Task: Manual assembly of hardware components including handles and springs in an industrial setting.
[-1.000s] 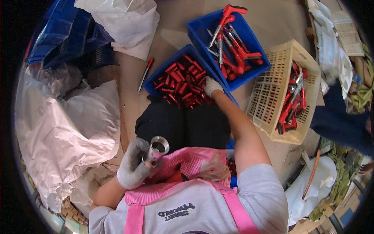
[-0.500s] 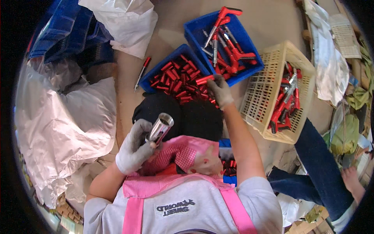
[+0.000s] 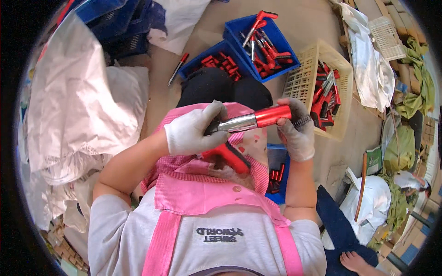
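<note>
Over my lap, my left hand (image 3: 195, 129), in a pale work glove, is wrapped around a shiny silver tube (image 3: 238, 123). A red metallic sleeve (image 3: 274, 116) sits against the tube's right end, in line with it. My gloved right hand (image 3: 298, 138) grips that sleeve with its fingers. A dark coil spring (image 3: 302, 121) also lies in the right hand, against the palm. Below the left hand a red handle with a black grip (image 3: 232, 158) shows over the pink apron; whether it joins the tube is hidden.
Ahead stand a blue bin of red sleeves (image 3: 195, 69), a blue bin of red-handled tools (image 3: 294, 64) and a cream basket (image 3: 345, 110) of similar tools. One red-and-silver piece (image 3: 177, 69) lies on the floor. White sacks (image 3: 83, 110) fill the left; another person's leg (image 3: 336, 221) is at right.
My right hand has come back from the bin to my lap with a red sleeve. The silver tube has swung level, and the sleeve now meets its end. The view has shifted.
</note>
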A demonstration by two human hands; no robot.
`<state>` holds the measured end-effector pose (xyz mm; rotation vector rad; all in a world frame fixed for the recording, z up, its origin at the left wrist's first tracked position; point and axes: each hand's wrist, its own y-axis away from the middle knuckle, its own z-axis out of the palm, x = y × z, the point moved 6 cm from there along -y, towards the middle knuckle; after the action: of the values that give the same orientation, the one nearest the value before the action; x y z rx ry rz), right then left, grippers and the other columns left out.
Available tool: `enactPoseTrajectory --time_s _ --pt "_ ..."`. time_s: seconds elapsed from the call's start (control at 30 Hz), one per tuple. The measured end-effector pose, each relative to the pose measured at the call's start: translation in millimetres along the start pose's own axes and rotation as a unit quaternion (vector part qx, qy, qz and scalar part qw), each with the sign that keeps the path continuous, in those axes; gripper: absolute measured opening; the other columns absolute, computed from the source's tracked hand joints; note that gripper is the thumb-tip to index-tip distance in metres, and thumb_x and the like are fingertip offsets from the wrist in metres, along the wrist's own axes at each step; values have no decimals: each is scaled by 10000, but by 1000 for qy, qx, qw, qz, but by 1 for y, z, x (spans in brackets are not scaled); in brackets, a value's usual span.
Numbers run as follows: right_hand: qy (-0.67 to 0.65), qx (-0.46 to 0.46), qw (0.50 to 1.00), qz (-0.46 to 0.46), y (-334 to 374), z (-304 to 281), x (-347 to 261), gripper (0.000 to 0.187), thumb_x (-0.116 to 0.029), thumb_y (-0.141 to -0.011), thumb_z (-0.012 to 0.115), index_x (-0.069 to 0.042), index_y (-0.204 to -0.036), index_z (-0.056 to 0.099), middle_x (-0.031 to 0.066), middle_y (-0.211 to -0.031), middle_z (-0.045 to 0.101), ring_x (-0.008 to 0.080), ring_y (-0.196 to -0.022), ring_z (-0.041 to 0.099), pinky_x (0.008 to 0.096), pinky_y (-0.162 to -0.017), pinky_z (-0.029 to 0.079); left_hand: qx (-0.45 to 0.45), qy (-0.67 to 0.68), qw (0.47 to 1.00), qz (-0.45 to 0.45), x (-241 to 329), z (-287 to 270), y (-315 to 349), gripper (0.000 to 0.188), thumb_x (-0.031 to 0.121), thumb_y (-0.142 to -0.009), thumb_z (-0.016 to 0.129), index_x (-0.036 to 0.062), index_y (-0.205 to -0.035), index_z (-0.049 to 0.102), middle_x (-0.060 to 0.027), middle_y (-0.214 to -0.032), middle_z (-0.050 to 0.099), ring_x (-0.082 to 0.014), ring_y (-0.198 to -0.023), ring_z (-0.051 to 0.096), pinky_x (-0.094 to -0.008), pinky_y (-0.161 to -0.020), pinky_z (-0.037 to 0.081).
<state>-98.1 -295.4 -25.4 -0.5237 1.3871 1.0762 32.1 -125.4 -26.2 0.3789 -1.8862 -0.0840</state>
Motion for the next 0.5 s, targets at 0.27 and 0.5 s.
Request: enactPoseTrajectory --time_s 0.27,0.5 --pt "218 -111 969 -41 27 66 28 342 -95 -817 665 -15 -1111 511 54 -870 610 105 -811 583 252 -738 479 15 -67 997 20 -5 12 39 542 235 -759 685 40 -1180 404 -188 -821 615 -357 -788 615 -394 -684 471" --pt "316 -103 940 -79 32 68 -1 543 -208 -790 642 -74 -1258 402 74 -931 550 158 -755 539 304 -704 466 19 4 1000 0 -19 14 52 514 265 -765 702 37 -1177 496 -197 -877 623 -310 -814 631 -355 -724 480"
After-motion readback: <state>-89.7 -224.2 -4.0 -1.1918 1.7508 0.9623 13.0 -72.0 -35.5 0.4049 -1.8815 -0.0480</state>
